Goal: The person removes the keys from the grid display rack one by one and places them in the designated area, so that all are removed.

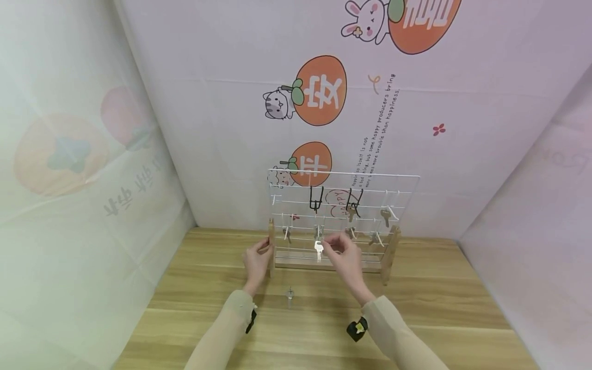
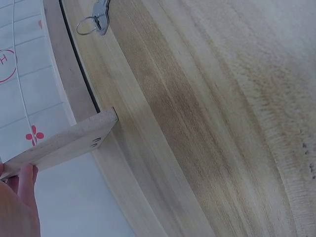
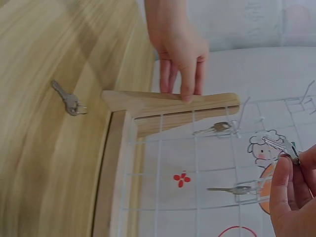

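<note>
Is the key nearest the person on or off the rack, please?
Off: the key lies on the tabletop, apart from the rack.

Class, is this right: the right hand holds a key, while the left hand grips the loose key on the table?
The head view shows the left hand gripping the wooden side post, not the loose key on the table; the right hand does hold a key.

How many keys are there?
8: one key in the right hand, one on the tabletop, two hanging higher on the wire rack, four hanging lower; more may be hidden.
</note>
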### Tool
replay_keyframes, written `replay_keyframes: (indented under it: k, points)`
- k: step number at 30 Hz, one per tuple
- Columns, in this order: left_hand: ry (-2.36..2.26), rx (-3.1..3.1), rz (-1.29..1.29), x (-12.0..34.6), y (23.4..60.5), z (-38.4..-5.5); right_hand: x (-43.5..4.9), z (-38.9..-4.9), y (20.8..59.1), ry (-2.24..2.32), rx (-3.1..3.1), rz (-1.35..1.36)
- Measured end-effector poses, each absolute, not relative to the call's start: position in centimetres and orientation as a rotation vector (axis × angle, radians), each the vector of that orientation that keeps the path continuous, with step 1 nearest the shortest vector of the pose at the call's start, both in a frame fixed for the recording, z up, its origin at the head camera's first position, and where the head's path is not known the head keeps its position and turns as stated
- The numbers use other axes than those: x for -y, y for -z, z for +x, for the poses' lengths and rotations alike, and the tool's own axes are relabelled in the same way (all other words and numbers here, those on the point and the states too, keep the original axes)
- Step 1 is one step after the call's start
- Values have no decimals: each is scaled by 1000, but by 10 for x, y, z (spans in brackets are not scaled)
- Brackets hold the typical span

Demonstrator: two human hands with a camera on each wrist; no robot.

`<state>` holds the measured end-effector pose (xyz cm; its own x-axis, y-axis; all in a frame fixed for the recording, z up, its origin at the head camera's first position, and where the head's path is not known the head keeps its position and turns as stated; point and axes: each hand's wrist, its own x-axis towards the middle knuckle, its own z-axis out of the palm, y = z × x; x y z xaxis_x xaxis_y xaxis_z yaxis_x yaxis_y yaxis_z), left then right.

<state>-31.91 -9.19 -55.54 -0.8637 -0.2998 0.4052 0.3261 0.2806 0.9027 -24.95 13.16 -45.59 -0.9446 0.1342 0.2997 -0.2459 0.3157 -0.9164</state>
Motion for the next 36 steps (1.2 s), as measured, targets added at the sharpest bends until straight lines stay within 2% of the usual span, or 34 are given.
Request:
replay_keyframes:
  k: [36]
  points:
    - [1604,2069,-14,93,558,-320,-122,-237,558,-1669,2575,21]
